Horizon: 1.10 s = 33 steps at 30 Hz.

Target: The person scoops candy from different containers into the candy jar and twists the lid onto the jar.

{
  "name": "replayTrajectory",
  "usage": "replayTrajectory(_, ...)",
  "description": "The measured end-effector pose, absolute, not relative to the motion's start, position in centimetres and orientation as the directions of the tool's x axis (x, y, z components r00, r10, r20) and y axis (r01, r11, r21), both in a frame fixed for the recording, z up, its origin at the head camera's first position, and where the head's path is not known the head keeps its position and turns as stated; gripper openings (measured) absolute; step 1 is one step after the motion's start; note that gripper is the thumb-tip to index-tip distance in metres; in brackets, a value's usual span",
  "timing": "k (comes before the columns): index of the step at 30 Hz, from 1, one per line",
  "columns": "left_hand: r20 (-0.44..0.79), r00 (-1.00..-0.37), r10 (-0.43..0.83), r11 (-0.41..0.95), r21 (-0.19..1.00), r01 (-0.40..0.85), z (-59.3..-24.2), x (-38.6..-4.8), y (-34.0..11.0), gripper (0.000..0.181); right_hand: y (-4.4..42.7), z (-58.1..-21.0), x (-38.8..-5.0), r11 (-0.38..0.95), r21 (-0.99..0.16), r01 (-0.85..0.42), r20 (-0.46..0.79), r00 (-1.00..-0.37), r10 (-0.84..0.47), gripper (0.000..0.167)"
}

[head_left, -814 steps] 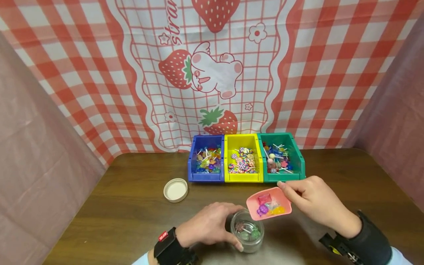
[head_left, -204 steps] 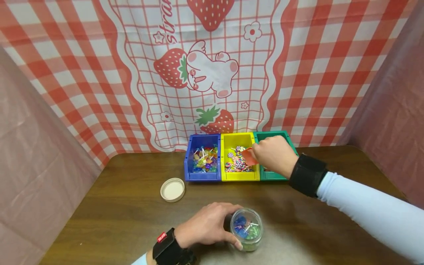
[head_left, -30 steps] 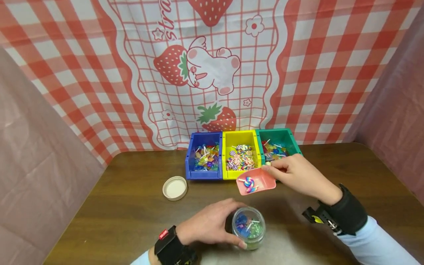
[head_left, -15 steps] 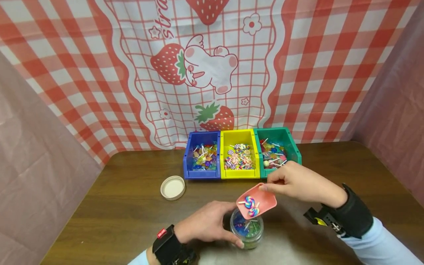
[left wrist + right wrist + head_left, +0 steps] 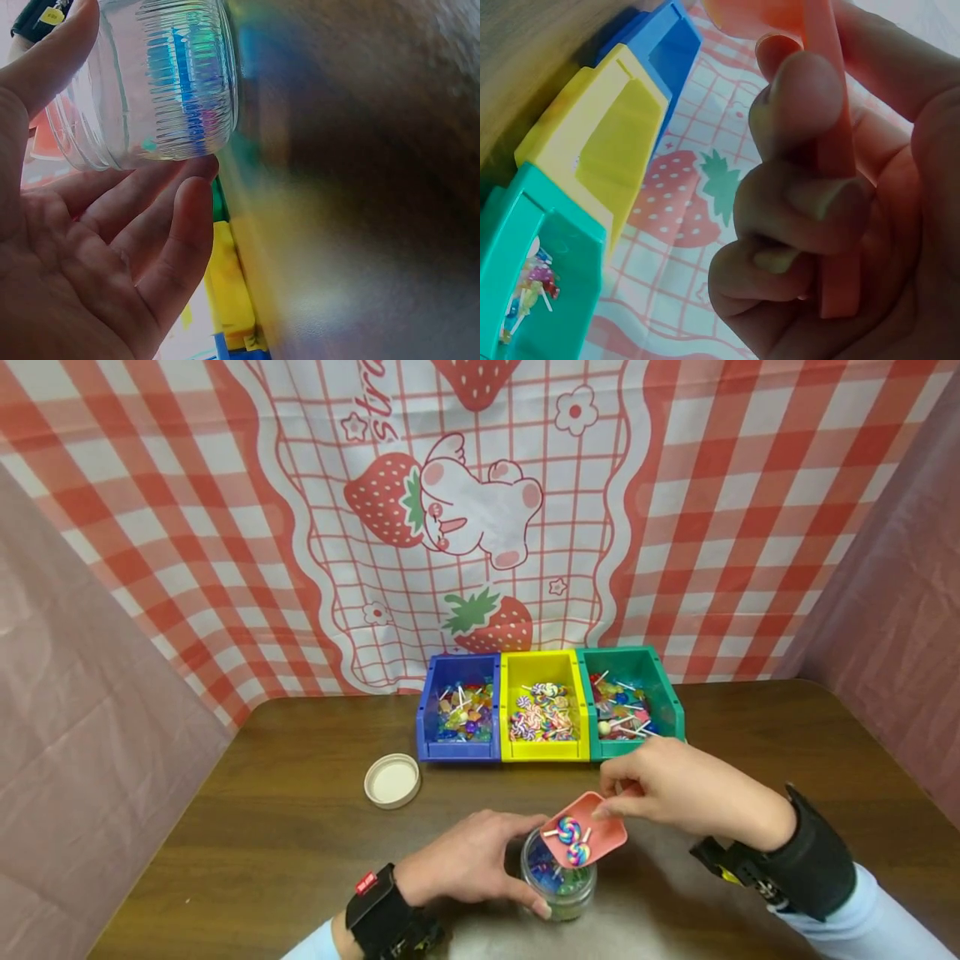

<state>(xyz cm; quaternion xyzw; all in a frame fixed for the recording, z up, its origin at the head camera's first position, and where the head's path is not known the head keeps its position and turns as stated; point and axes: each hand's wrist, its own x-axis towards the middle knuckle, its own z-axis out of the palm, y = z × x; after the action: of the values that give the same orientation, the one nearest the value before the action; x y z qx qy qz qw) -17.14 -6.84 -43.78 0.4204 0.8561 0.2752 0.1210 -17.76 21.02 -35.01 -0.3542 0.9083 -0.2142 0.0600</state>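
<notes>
My left hand [image 5: 468,858] curls its fingers and thumb round a clear glass jar [image 5: 567,906] standing on the table. Blue and green candies lie inside the jar, seen through its ribbed wall [image 5: 187,82] in the left wrist view. With my right hand [image 5: 678,789] I grip the handle [image 5: 832,150] of a pink scoop [image 5: 606,837]. The scoop is tilted above the jar mouth and covers part of it. Two swirled rainbow lollipops [image 5: 568,830] rest in the scoop.
Blue [image 5: 459,752], yellow [image 5: 545,751] and green [image 5: 615,749] bins of small candies stand side by side at the back. A cream lid [image 5: 392,782] lies left of the jar. A strawberry-print cloth [image 5: 480,510] hangs behind the table [image 5: 285,843].
The jar has gained blue candies since the oldest frame, when the scoop carried other candies. Within the last second the scoop, now with two lollipops, came from near the bins to over the jar.
</notes>
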Motion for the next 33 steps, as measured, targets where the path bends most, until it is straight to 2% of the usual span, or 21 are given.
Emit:
replayTrajectory(19, 0.022, -0.601, 0.799, 0.490, 0.556, 0.672, -43.5, -17.1, -6.7, 0.077, 20.1, -34.3, -16.2, 0.656, -0.316, -0.686, 0.118, -0.714, -0.690, 0.025)
replayTrajectory(27, 0.032, -0.596, 0.802, 0.484, 0.550, 0.681, -43.6, -17.0, -6.7, 0.078, 19.7, -34.1, -15.2, 0.655, -0.198, -0.730, 0.211, -0.684, -0.698, 0.026)
replayTrajectory(33, 0.025, -0.601, 0.799, 0.493, 0.545, 0.678, -43.6, -17.0, -6.8, 0.081, 19.6, -34.1, -14.9, 0.655, -0.166, -0.738, 0.258, -0.673, -0.693, 0.024)
